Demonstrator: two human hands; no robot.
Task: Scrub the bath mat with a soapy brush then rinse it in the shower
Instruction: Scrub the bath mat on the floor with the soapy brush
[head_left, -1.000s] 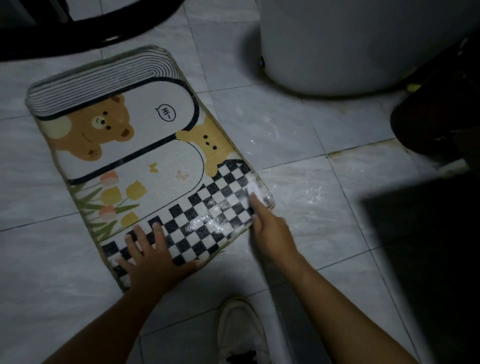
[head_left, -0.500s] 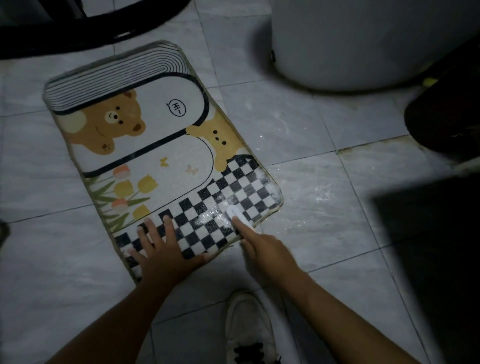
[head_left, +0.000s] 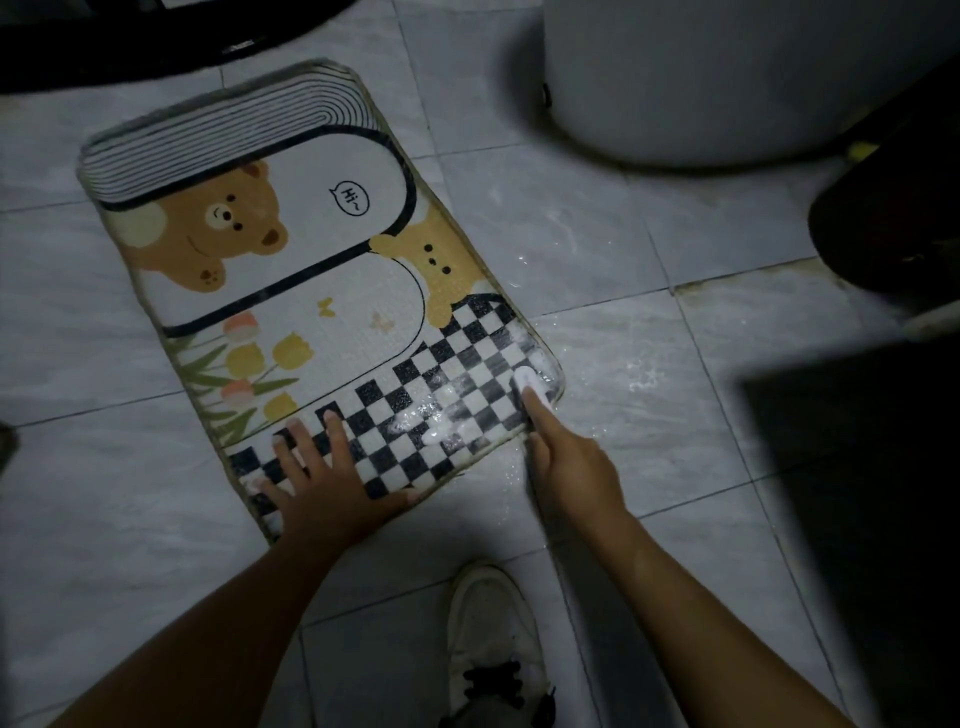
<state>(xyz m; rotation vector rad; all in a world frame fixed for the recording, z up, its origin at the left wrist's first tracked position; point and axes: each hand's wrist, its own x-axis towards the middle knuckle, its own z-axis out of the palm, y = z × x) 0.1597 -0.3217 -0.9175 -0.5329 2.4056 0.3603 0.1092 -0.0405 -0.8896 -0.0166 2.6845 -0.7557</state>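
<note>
Hands both on the bath mat (head_left: 291, 249): your left hand (head_left: 327, 483) lies flat with fingers spread on its checkered near edge, and your right hand (head_left: 571, 467) grips the white brush (head_left: 527, 382), forefinger straight along it.

The mat lies flat on the tiled floor (head_left: 623, 234), with the brush at its near right corner beside a patch of foam (head_left: 441, 415). Suds already speckle the tiles, so the mat may slide if you ease your left palm, and your shoe (head_left: 493, 623) could slip on wet tile. A stroke past the edge would scrub floor, not mat. Count: one mat, one brush, one shoe, two hands, two printed bears.
</note>
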